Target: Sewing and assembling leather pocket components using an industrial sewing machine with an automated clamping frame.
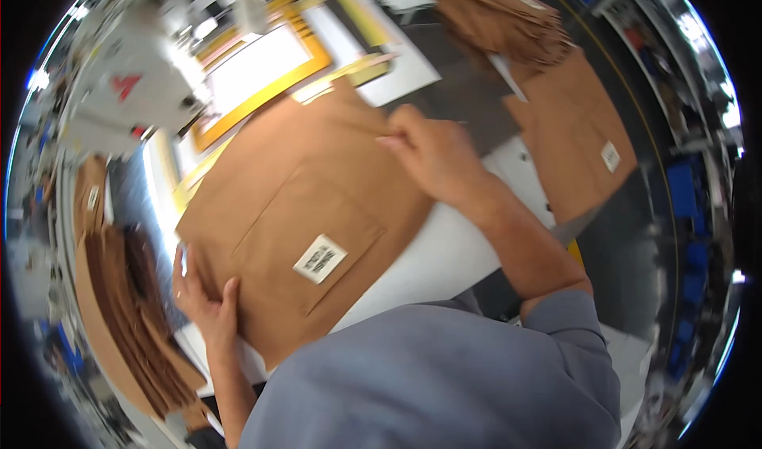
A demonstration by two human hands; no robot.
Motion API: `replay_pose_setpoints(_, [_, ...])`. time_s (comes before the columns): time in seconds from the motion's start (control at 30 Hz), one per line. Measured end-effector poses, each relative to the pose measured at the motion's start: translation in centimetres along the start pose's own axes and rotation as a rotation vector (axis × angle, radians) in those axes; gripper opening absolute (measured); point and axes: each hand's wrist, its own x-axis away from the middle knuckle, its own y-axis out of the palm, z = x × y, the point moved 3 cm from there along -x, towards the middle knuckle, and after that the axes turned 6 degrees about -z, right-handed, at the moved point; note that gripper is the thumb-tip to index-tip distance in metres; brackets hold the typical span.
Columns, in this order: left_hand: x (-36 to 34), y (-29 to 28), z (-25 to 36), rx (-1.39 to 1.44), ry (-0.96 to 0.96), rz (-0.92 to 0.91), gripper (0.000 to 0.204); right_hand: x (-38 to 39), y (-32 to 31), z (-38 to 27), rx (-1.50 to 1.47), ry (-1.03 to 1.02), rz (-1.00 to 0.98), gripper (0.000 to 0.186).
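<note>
A tan fabric panel (302, 203) lies flat across the white worktable (444, 251), spread in front of the person. The cloth is a matte, stiff-looking weave, roughly rectangular, with a squarish patch pocket (309, 239) stitched onto it. A small white label (320, 259) with dark print sits on the pocket's lower part.

The left hand (202, 294) rests at the panel's near left edge, fingers together and laid flat along the cloth, thumb pressed on top; it pins the edge rather than closing around it. The right hand (432, 155) lies at the panel's far right corner, knuckles up, fingers curled down onto the fabric; whether they pinch the edge cannot be told. The right forearm runs bare from a grey sleeve (571, 322).

Beyond the panel a yellow-bordered frame (266, 92) lies on the table beside a white sewing machine (135, 92). To the right a stack of similar tan pieces (575, 132) carries its own small label, with a fanned pile of brown pieces (500, 17) behind it. At the left edge, more brown pieces (131, 314) hang in a layered bundle.
</note>
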Motion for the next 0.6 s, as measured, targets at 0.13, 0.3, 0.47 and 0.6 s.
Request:
replay_pose_setpoints(0.13, [-0.2, -0.6, 1.5, -0.084, 0.078, -0.047, 0.084, 0.9, -5.8, 0.6, -0.053, -0.045, 0.103, 0.024])
replay_pose_setpoints(0.3, [-1.1, 1.1, 4.9, -0.05, 0.167, -0.078, 0.074, 3.9, -19.1, 7.6, 0.129, 0.089, 0.378, 0.024])
replay_pose_setpoints(0.47, [-2.0, 2.6, 5.7, 0.07, 0.197, -0.138, 0.059, 10.0, -33.5, 21.8, 0.148, 0.362, 0.514, 0.029])
replay_pose_setpoints(0.6, [-2.3, 2.8, 6.4, 0.174, 0.187, -0.108, 0.051, 11.7, -33.4, 27.3, 0.696, 0.415, 0.551, 0.041])
